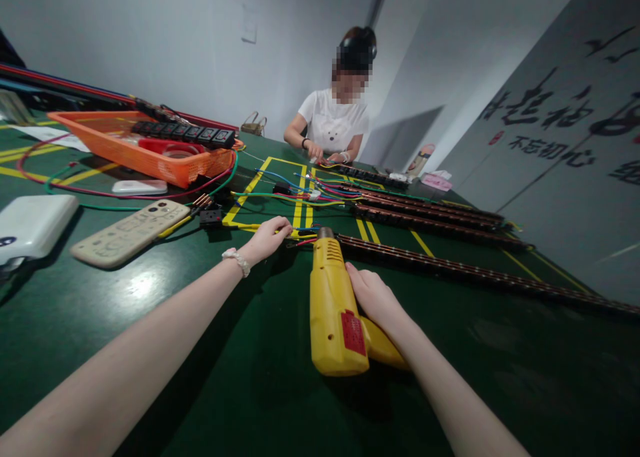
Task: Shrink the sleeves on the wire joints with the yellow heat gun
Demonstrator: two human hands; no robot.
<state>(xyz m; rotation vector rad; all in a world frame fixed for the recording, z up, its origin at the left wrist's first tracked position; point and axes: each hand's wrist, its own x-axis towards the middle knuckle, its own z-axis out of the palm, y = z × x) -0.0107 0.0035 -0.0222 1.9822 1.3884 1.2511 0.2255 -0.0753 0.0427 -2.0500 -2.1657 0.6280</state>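
My right hand [373, 294] grips a yellow heat gun [333, 304] by its handle, the metal nozzle [326, 232] pointing away from me at a bundle of thin coloured wires [306, 236]. My left hand [267, 239], with a pale band on the wrist, is closed in a pinch on those wires, just left of the nozzle. The wires meet the near end of a long dark strip with copper-coloured lines [450, 267], which runs off to the right. Left of my left hand lies a small black box [211, 218] with a yellow lead.
An orange basket [115, 152] holds black switch-like blocks [185, 132]. Nearby lie a beige remote control [133, 234] and a white box-shaped device [37, 225]. More wired strips [440, 222] lie beyond mine. Across the green table [225, 377], a person [333, 120] handles wires.
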